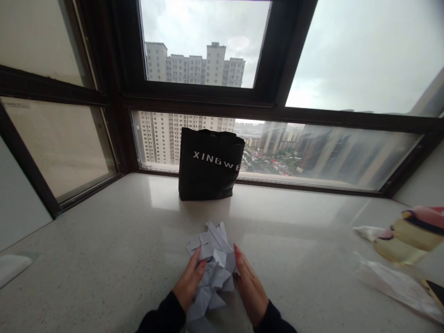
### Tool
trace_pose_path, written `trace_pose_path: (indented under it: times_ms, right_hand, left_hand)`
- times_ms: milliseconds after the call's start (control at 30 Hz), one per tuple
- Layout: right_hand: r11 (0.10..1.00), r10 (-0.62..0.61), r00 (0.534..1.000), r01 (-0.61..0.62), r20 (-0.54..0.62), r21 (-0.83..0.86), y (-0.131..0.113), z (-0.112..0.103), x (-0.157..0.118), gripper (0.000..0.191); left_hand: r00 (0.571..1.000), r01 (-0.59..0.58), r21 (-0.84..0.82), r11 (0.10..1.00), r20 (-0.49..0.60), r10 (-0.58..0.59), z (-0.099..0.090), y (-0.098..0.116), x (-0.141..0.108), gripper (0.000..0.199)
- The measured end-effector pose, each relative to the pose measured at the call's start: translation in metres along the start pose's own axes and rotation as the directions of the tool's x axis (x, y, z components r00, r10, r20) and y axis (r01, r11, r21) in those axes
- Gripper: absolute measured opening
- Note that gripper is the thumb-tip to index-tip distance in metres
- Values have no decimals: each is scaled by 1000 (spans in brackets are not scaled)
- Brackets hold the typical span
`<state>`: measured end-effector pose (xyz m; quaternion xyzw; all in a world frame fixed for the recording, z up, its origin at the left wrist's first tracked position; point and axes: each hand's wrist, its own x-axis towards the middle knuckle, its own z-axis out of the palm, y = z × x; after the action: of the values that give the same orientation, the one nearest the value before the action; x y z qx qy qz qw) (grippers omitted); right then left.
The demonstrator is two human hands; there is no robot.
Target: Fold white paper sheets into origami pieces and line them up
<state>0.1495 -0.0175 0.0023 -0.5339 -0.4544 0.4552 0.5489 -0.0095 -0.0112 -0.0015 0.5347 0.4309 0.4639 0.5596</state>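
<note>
A loose heap of folded white paper pieces (217, 270) lies on the pale countertop, in the middle near the front. My left hand (189, 280) rests against the heap's left side, its fingers stretched forward and the tips touching the paper. On the opposite side, my right hand (250, 286) stands on edge with straight fingers, against or very close to the paper. Between them the pieces overlap at many angles. The undersides of both hands are hidden, and neither visibly grips a single piece.
Behind the heap stands a black bag (211, 166) with white lettering, by the window. At right are a yellowish transparent container with pink (405, 238), crumpled white wrapping (398, 282) and a dark-screened object (435, 293). A white object (14, 268) lies at the left edge.
</note>
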Motion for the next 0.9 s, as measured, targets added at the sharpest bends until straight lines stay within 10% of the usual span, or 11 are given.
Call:
trace_pose_path:
  times_ms: [133,233,400,500,700,900]
  right_hand:
    - [996,-39,999,38,7,75,-46,34,-2,67]
    - [986,-135,990,137,-28,90,-69,21,-5,57]
    - [997,7,987,5,-162,77,-33,-27,-2,52]
    - [965,130,989,-109,-76,237,-11,-19,2,52]
    - [973,-24,1000,23,1,230,-47,28,-1,54]
    - [978,-166,970,186,-179,99,-44,-4,-2,50]
  left_hand:
    - [996,-70,-24,997,59,71,33,34,13,68]
    - [988,-117,-62,991,99,122,17,56,8,68]
    - [994,65,-226,972,-75,-84,-29,32,-11,65]
    - [984,173,-300,938,2,-181,-16,11,-6,67]
    - [967,-32,-174,984,243,74,39,33,17,69]
    - [991,-122,-3,992,62,122,-3,37,8,66]
